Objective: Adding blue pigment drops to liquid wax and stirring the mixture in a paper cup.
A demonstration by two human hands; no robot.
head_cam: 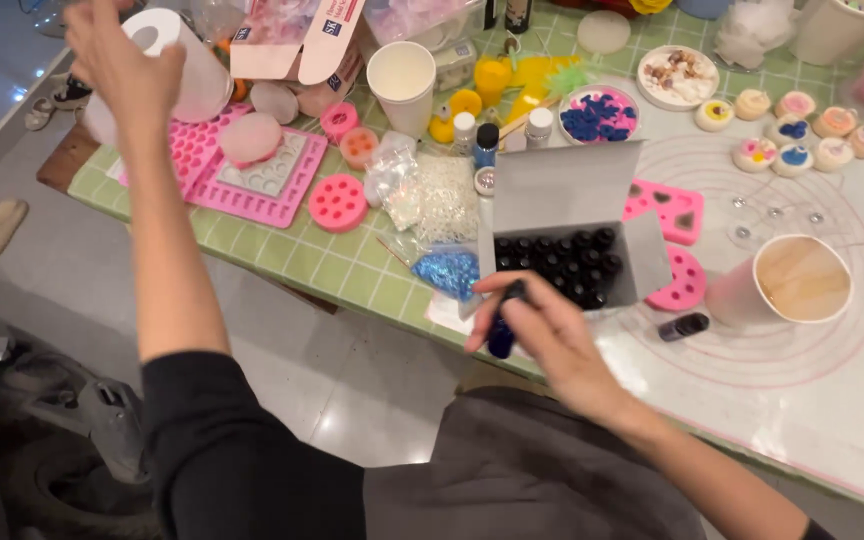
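left hand (117,65): I see it raised far left over the table edge, fingers curled loosely around a white jug (177,70). Contact looks real, but blur hides how firm the hold is.
right hand (542,330): low centre, thumb and fingers pinched on a small dark bottle (503,325). Bottle is tilted and held just in front of the open box.
small dark bottle: blue-black body, dark cap, in the air at the near table edge, not resting on anything.
grey box (577,235): open, lid flap standing up, rows of black-capped bottles packed inside. Sits just behind my right hand.
loose vial (685,326): lies on its side on the white mat, between the box and the pink cup.
pink cup (787,283): holds pale beige liquid, stands right of the box on the mat.
white mat (832,370): printed with pink circles, covers the right part of the table.
green checked cloth (342,265): covers the left part of the table.
pink moulds (267,180): flat trays and round ones grouped left, under and beside the jug. Two more lie touching the right side of the box.
blue glitter bag (447,270): near table edge, just left of the box.
white paper cup (401,85): upright, back centre.
small decorated pieces (792,130): cluster at back right, well apart from both hands.
blue-filled dish (599,115): behind the box lid.
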